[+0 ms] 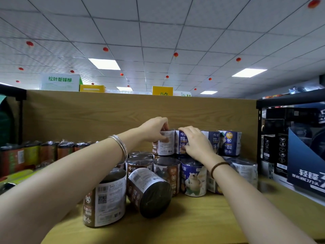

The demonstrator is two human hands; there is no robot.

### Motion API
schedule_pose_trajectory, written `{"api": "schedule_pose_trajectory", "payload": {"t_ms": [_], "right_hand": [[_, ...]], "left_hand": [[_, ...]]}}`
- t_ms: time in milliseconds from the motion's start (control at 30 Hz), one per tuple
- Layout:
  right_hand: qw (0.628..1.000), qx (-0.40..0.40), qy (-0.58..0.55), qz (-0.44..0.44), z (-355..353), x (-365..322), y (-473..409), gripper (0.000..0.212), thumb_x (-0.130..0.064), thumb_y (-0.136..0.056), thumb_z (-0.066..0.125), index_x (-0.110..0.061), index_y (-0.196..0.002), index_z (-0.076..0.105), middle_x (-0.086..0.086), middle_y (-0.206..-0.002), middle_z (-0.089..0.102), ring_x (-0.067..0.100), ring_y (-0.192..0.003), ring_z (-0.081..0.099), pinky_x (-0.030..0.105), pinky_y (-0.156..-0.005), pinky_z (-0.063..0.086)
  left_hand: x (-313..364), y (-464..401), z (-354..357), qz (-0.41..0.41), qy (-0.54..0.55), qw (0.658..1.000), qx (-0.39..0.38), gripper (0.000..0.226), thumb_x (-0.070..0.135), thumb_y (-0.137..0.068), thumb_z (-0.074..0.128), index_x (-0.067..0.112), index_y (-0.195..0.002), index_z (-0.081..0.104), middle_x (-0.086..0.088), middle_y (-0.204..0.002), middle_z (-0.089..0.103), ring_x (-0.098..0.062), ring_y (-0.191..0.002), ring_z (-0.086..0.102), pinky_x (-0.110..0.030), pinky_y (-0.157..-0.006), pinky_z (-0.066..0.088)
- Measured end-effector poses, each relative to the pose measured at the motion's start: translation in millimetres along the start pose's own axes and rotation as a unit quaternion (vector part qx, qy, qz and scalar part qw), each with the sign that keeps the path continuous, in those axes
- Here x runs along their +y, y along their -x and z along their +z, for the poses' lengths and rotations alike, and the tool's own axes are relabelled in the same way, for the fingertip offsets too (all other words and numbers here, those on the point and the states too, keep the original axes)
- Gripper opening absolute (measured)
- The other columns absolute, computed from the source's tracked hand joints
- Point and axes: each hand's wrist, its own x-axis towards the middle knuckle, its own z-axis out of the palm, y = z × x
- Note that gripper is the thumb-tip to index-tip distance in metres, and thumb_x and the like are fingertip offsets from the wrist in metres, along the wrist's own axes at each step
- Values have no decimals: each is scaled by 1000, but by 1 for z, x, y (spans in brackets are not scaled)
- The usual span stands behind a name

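Several shrink-wrapped rolls of bags stand stacked in two layers on a wooden shelf [202, 222]. My left hand [154, 128] grips a brown-labelled roll [166, 147] in the upper layer, fingers over its top and thumb on its front. Beside it, my right hand [195, 141] holds a blue-labelled roll [181, 139] in the same layer. A further blue roll [230, 143] stands at the right end of that layer. In front, one brown roll [151, 192] lies tipped on its side against an upright brown roll [105, 201]. A blue roll with a bear picture [193, 178] stands in the lower layer.
The shelf's wooden back panel [105, 117] rises behind the stack. Red and green rolls [35, 154] line the left part. A black metal shelf post [258, 131] borders the right, with dark blue and black boxes [306, 155] beyond it. Cartons sit on top of the shelving.
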Motion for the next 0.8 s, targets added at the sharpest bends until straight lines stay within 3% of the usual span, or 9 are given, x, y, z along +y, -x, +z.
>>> {"api": "schedule_pose_trajectory", "payload": {"t_ms": [133,200,300,367,467,567,700,800], "right_hand": [[1000,-2,-2,4,0,-1,0,64,-5,-82,60,-21,-139,37,0,-141,44,19,-133,34,34,-109,31],[1000,-4,3,5,0,-2,1,63,-10,-83,62,-21,-140,36,0,-144,42,19,-135,32,35,-112,27],[999,-30,19,9,-3,-3,2,64,-20,-87,61,-21,-144,30,1,-151,35,19,-142,23,38,-118,15],[999,-39,11,13,-7,-7,1,65,-31,-91,56,-23,-147,24,0,-155,27,18,-145,15,39,-119,9],[998,-22,-61,4,-17,-23,4,61,-37,-93,50,-23,-147,25,0,-156,26,18,-145,15,38,-117,10],[988,-30,-152,-30,-25,-56,18,53,-35,-92,53,-21,-141,37,1,-149,37,20,-140,25,37,-113,21],[978,-81,-183,-66,-24,-95,34,47,-37,-92,54,-22,-135,44,2,-144,43,18,-136,31,31,-107,25],[972,-113,-187,-85,-21,-115,44,43,-37,-89,57,-22,-129,52,2,-136,51,19,-131,39,31,-105,29]], "left_hand": [[-4,6,-2,-6,-18,1000,-6,33,36,-78,73,26,-101,51,4,-110,53,-15,-99,54,-32,-76,49],[-7,12,-7,-7,28,999,-37,40,34,-80,72,23,-114,55,2,-119,55,-15,-107,54,-29,-86,45],[-11,31,-21,-21,78,994,-77,68,34,-82,69,25,-142,38,2,-138,49,-16,-125,46,-30,-101,35],[-14,48,-32,-36,104,992,-64,73,36,-83,67,30,-146,30,3,-144,44,-15,-132,40,-35,-108,31],[-23,80,-47,-49,123,990,-55,66,42,-83,65,28,-142,38,5,-143,46,-10,-129,43,-30,-107,33],[-29,119,-56,-49,142,987,-59,59,47,-82,63,29,-135,47,13,-134,52,-1,-121,48,-23,-101,36],[-31,160,-53,-69,161,983,-45,52,55,-79,58,33,-125,56,17,-124,59,8,-111,53,-16,-91,41],[-28,183,-47,-78,183,980,-26,44,53,-81,58,32,-119,61,17,-117,64,7,-105,58,-18,-91,45]]}}
